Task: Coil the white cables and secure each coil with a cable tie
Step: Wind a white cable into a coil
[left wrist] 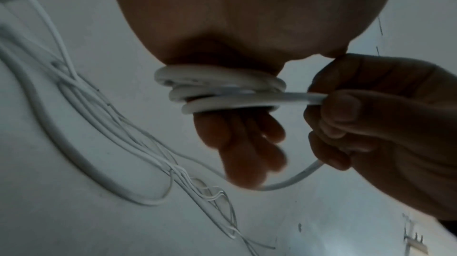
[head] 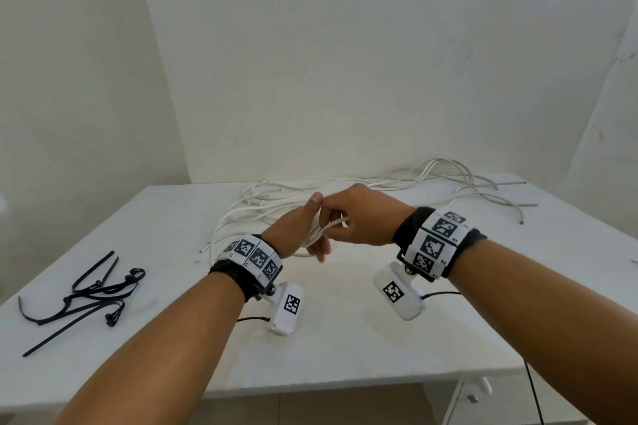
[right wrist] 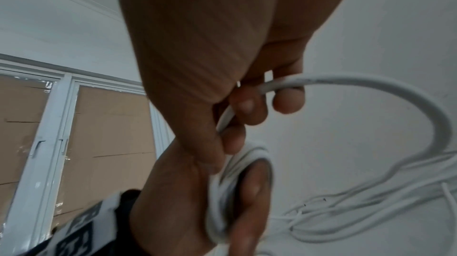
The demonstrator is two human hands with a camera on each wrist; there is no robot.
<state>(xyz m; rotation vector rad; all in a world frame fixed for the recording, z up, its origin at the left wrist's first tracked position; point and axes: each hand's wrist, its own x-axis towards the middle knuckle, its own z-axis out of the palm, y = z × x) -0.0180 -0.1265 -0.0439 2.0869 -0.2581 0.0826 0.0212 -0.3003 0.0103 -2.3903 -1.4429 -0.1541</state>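
A white cable coil (head: pixel 319 235) (left wrist: pixel 217 88) (right wrist: pixel 222 191) is wound in several turns round the straight fingers of my left hand (head: pixel 297 228) (left wrist: pixel 247 143) (right wrist: pixel 252 191), above the middle of the table; its thumb points up. My right hand (head: pixel 359 217) (left wrist: pixel 346 119) (right wrist: pixel 247 107) is right beside it and grips the free run of the same cable in curled fingers. From that hand the cable arcs down to the loose white cables (head: pixel 431 179) (left wrist: pixel 99 113) (right wrist: pixel 371 211) sprawled over the far part of the table.
A heap of black cable ties (head: pixel 96 290) lies at the left of the white table (head: pixel 345 338). White walls stand close behind and beside it. A drawer handle (head: pixel 483 386) shows under the front right edge.
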